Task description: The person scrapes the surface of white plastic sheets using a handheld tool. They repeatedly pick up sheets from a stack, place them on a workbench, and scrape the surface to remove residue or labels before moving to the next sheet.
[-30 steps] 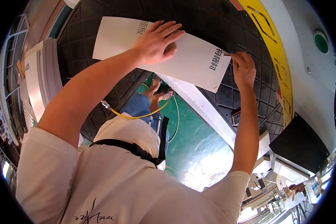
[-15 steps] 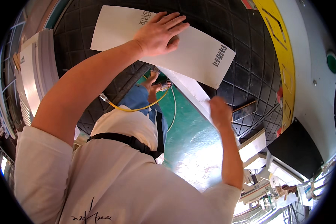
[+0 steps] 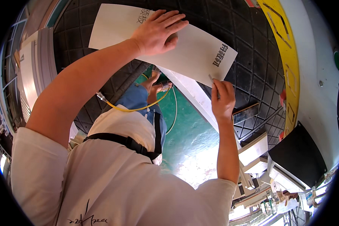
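Note:
A white rectangular board (image 3: 197, 49) with dark printed characters at two places lies on a black gridded surface (image 3: 248, 41). My left hand (image 3: 158, 34) rests flat on the board left of its middle, fingers stretched out and palm down. At the board's near edge, toward its right end, my right hand (image 3: 223, 98) is closed around a small thin grey tool (image 3: 211, 78). The tool's narrow tip points up and left at the board's edge. Its other end is hidden in my fingers, so its exact kind does not show.
Stacked panels (image 3: 35, 71) stand at the left. A yellow hose (image 3: 130, 110) hangs before my waist, above the green floor (image 3: 188, 132). On the right are a flat dark rectangular object (image 3: 246, 113), a yellow slotted strip (image 3: 286, 52), a black panel (image 3: 297, 154) and pale boards (image 3: 254, 148).
My right hand has moved up to the board's near edge, and the thin grey tool now shows in it. The left hand stays on the board, shifted very slightly left.

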`<state>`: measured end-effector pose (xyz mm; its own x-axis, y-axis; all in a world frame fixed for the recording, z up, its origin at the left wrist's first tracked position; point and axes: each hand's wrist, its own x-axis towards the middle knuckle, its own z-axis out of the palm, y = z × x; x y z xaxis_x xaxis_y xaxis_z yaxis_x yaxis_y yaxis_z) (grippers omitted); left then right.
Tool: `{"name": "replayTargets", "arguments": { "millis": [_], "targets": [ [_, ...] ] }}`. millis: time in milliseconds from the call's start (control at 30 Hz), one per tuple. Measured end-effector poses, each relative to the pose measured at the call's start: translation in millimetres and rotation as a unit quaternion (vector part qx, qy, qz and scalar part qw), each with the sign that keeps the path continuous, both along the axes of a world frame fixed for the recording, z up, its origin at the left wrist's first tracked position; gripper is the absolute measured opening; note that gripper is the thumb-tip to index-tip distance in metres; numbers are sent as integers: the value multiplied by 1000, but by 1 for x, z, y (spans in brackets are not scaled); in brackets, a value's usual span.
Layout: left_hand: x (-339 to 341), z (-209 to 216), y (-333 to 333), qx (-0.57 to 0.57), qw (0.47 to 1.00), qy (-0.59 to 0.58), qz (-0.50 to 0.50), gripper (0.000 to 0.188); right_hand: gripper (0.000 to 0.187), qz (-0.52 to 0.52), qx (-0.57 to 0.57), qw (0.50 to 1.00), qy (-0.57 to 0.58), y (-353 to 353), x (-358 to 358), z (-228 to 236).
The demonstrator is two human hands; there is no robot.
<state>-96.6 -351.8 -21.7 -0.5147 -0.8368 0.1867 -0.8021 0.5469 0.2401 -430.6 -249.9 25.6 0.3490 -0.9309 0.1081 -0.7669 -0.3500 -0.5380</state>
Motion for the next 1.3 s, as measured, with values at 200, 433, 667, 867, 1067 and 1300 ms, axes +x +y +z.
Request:
{"name": "replayTargets", "arguments": {
  "millis": [200,433,667,867,1067,1300],
  "targets": [
    [0,1,0,13,1000,2,-8,60,17,-110,-28,992,-51,16,46,-20],
    [-1,3,-1,10,1000,11,-19,61,13,-277,-48,959,-47,27,107,-31],
    [0,5,-4,3,1000,15,-19,62,6,-477,-22,878,29,55,-7,-24],
    [-2,1,-4,9,1000,0,-22,64,9,-290,-47,955,-25,30,62,-29],
    [0,4,1,5,1000,-5,-18,59,10,-311,-28,949,-41,26,-6,-15],
    [-2,5,0,-6,1000,2,-25,60,9,-28,-49,998,13,10,-18,-22]
  ]
}}
